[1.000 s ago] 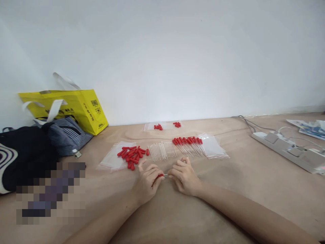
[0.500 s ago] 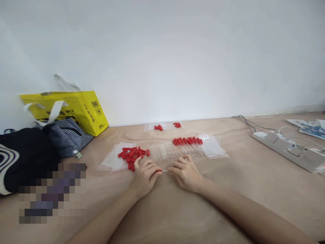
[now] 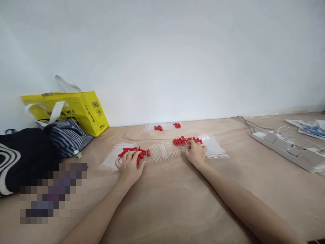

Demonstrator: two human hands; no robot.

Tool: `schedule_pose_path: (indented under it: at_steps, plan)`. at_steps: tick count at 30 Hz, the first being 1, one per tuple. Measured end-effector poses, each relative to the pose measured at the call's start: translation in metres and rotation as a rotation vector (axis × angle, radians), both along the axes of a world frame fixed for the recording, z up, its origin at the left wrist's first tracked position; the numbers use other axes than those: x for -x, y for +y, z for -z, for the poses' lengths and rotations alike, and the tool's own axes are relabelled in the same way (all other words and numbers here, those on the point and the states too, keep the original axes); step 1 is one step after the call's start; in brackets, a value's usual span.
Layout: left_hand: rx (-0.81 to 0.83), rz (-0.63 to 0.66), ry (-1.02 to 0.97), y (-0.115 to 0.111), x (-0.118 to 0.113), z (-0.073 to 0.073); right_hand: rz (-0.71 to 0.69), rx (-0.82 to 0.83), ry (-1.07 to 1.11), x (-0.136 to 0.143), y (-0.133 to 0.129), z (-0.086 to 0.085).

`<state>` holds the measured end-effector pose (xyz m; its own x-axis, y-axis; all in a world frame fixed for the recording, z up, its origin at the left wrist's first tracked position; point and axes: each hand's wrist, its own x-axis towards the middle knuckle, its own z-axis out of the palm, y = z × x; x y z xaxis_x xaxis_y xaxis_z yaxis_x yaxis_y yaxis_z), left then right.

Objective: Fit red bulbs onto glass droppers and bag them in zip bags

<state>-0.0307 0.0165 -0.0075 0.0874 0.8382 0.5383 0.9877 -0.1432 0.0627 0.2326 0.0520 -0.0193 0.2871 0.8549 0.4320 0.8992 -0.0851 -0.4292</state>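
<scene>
My left hand point(image 3: 129, 166) rests over a pile of red rubber bulbs point(image 3: 139, 157), its fingers spread and bent down among them. To the right of that pile lies a row of thin whitish tubes point(image 3: 162, 151). Farther right is a row of droppers point(image 3: 180, 140), thin tubes with red bulbs on their far ends. Over this row my right hand point(image 3: 195, 153) is closed, fingers curled down on a dropper; its fingertips are partly hidden.
Clear plastic bags lie under the bulbs point(image 3: 111, 159) and right of the droppers point(image 3: 215, 147). Another bag point(image 3: 166, 126) with red bulbs lies by the wall. Left stand a yellow bag point(image 3: 88, 112), a striped bag point(image 3: 73, 135) and a black bag point(image 3: 30, 156). A power strip point(image 3: 286, 150) lies right.
My hands have moved apart from a red-bulbed tube they held between them. The left went left onto the bulb pile and spread; the right went up and right to the dropper row.
</scene>
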Motion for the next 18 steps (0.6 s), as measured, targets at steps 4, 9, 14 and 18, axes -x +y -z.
schedule_pose_path:
  at_steps: [4,9,14,18]
  plan:
    - [0.001,-0.018,0.015,0.003,0.002,0.004,0.004,0.042,-0.028,0.000,0.004,0.003]
    - [-0.091,0.034,0.033,0.006,-0.004,0.007,-0.006,0.013,-0.092,0.001,0.003,0.005]
    - [-0.134,0.065,0.062,0.011,-0.018,0.003,-0.086,-0.013,-0.160,0.017,0.001,-0.001]
    - [-0.110,-0.036,0.111,0.015,-0.028,-0.001,-0.081,0.129,-0.166,0.034,0.005,-0.008]
